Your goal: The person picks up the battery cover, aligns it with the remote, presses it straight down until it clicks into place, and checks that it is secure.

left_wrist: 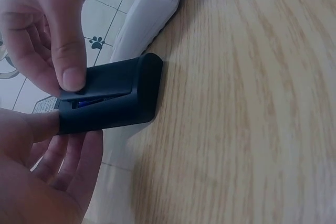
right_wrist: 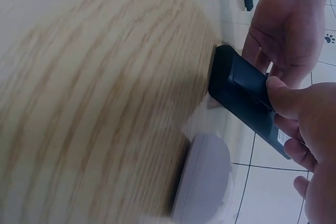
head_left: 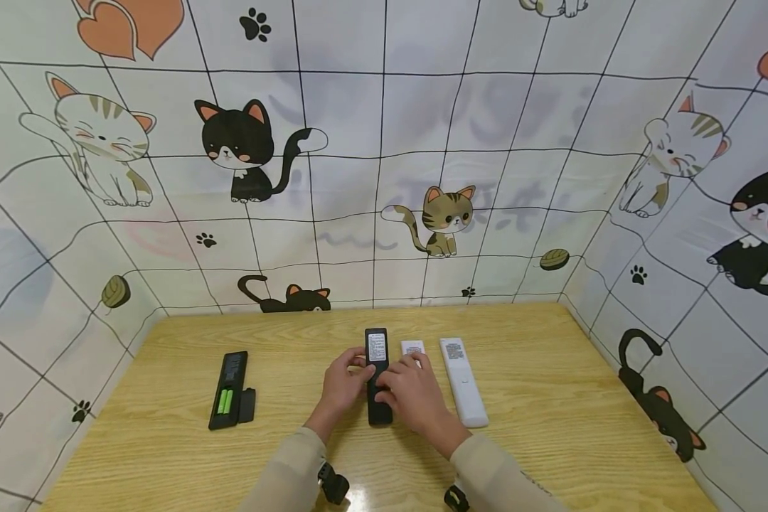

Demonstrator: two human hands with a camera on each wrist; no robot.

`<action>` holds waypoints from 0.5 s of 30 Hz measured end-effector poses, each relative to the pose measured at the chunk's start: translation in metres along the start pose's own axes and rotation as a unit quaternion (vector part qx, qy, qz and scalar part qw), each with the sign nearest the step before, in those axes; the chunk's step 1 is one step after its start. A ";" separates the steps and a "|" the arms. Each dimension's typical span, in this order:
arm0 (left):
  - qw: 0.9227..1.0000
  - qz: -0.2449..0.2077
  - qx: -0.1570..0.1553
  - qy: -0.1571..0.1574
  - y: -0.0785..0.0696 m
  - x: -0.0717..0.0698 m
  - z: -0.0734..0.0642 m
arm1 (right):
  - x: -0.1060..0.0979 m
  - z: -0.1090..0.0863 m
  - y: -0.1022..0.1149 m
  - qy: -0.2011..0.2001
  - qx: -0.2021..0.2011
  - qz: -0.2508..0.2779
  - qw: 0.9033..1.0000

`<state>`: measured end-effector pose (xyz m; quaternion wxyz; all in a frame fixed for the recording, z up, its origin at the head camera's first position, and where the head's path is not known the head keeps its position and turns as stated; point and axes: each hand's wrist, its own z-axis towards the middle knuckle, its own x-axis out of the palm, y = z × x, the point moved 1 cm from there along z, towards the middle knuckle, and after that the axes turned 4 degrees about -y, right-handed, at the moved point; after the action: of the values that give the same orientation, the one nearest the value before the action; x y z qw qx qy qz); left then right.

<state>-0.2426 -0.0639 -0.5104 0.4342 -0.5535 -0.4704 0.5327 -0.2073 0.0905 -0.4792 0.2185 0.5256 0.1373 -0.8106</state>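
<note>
A black remote control (head_left: 380, 414) lies back side up on the table, a white label near its far end. My left hand (head_left: 344, 384) grips it along its left side, thumb on one face and fingers beneath in the left wrist view. My right hand (head_left: 416, 395) pinches the battery cover (left_wrist: 107, 80), thumb on top. One edge of this cover stands raised, and a blue battery (left_wrist: 89, 102) shows through the slit. Most of the compartment is hidden under the cover.
At left, another black remote (head_left: 233, 370) holds green batteries (head_left: 225, 401) in its uncovered compartment; a loose black cover (head_left: 247, 405) lies beside it. A long white remote (head_left: 464, 384) is right of my hands. A smaller white remote (head_left: 412, 346) is partly hidden behind my right hand.
</note>
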 end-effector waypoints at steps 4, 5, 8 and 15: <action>1.000 0.003 0.001 -0.001 -0.001 0.000 -0.001 | 0.001 0.001 0.002 0.000 0.010 -0.001 1.000; 1.000 0.003 0.000 -0.002 -0.001 0.000 -0.001 | 0.001 0.001 0.002 0.001 0.013 -0.001 1.000; 1.000 0.005 0.001 -0.002 -0.001 0.000 -0.001 | 0.002 0.001 0.003 0.003 0.019 -0.001 1.000; 1.000 0.005 0.006 0.000 -0.001 -0.001 -0.002 | 0.003 0.000 0.003 0.000 0.022 0.002 1.000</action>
<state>-0.2405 -0.0650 -0.5091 0.4351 -0.5533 -0.4644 0.5375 -0.2072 0.0868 -0.4822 0.2084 0.5301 0.1188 -0.8133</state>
